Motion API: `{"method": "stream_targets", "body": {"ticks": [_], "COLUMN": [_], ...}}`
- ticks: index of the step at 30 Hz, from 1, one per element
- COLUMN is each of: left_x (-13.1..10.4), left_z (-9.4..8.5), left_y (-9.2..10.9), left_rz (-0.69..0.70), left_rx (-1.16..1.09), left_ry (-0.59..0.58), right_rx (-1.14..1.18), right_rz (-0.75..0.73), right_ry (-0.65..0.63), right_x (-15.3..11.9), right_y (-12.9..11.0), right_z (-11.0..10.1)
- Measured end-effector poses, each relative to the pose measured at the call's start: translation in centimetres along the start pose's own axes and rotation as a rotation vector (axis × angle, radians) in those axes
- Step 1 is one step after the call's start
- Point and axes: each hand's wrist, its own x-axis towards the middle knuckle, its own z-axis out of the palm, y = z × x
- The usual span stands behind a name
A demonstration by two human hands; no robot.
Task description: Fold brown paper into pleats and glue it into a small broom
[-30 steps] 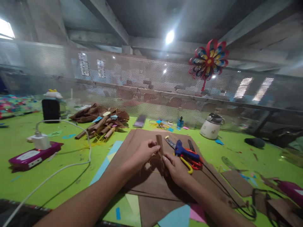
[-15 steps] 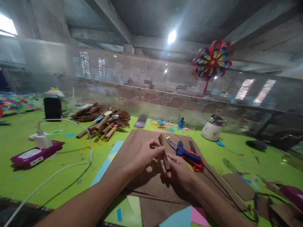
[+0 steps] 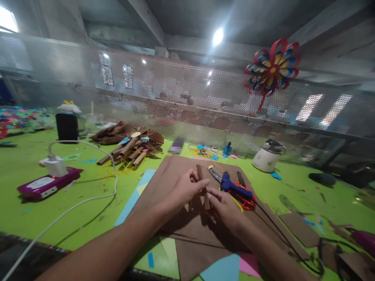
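Note:
A narrow folded strip of brown paper (image 3: 199, 171) stands tilted between my two hands. My left hand (image 3: 187, 189) pinches it around the middle, thumb across the front. My right hand (image 3: 227, 208) closes on its lower right edge, with some fingers hidden behind. Thin yellow string (image 3: 190, 205) hangs beside the strip, below my left fingers. Under both hands lies a large brown paper sheet (image 3: 166, 175). Just right of my right hand, a blue glue gun (image 3: 236, 188) rests over red-handled scissors (image 3: 249, 203), near a dark-handled tool (image 3: 240, 178).
Rolled brown paper tubes with yellow strings (image 3: 124, 152) lie at the back left. A purple power strip (image 3: 49, 185) with a white charger and cable sits left. A white kettle-like pot (image 3: 266, 158) stands back right. The glue gun's black cord (image 3: 277, 228) runs right, past brown card scraps (image 3: 299, 228).
The view has shifted slightly, moving the background. My right hand has turned a little, its fingers higher along the strip's edge. The strip stays in my hands.

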Motion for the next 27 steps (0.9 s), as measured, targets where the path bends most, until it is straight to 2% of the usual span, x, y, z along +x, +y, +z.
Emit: {"method": "stream_targets", "body": {"ticks": [3,9,14,19,22,27], "left_x": [0.2,0.3,0.0,-0.1,-0.2,-0.5], "left_z": [0.0,-0.3,-0.1,0.1,0.1,0.4], "left_y": [-0.3,-0.8,-0.6,0.1,0.3,0.1], "left_rz": [-0.049,-0.119,-0.217,-0.267,-0.307,-0.377], "left_rx": [-0.012,-0.13,-0.257,-0.403,-0.483,-0.556], "left_ry": [-0.025,-0.218,-0.214,-0.153,-0.206,-0.281], "right_rx": [-0.205,-0.247,-0.177,-0.104,-0.031,-0.026], "right_rz": [-0.049,-0.029,0.006,0.003,0.019,-0.045], "right_ry": [0.066,0.09,0.071,0.032,-0.003,-0.012], "right_x": [0.1,0.3,0.3,0.2,0.3,0.3], "right_y": [0.2,0.2,-0.2,0.1,0.6,0.6], "right_z": [-0.3,-0.7,-0.4,-0.1,-0.1,0.0]}}
